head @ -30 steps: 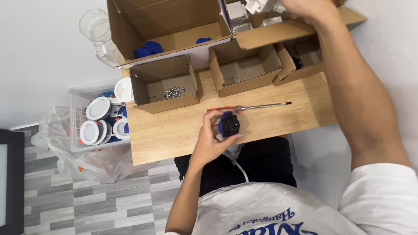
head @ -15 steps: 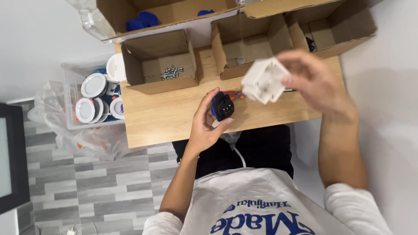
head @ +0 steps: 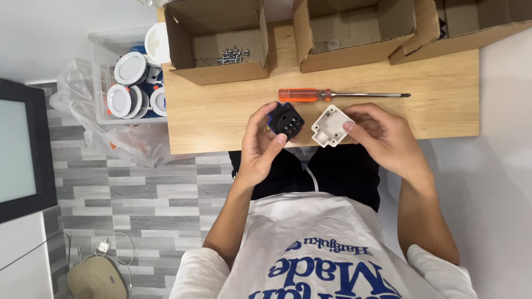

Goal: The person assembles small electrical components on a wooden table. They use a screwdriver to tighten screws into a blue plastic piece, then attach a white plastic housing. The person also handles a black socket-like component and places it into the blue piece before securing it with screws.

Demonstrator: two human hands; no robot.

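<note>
Holding black part [head: 286, 120] in left hand [head: 260, 147] | right hand [head: 382, 138] lowered white cover [head: 331, 126] beside it

The left hand [head: 260, 147] holds a matt black plastic part [head: 286, 120]; the right hand [head: 382, 138] holds a smooth white plastic cover [head: 331, 126]. Just beyond them on the pale matt wood table [head: 221, 116] lies a screwdriver [head: 338, 94] with glossy translucent orange handle and metal shaft, near rough brown cardboard boxes [head: 221, 39] holding shiny metal screws [head: 230, 54]
</note>
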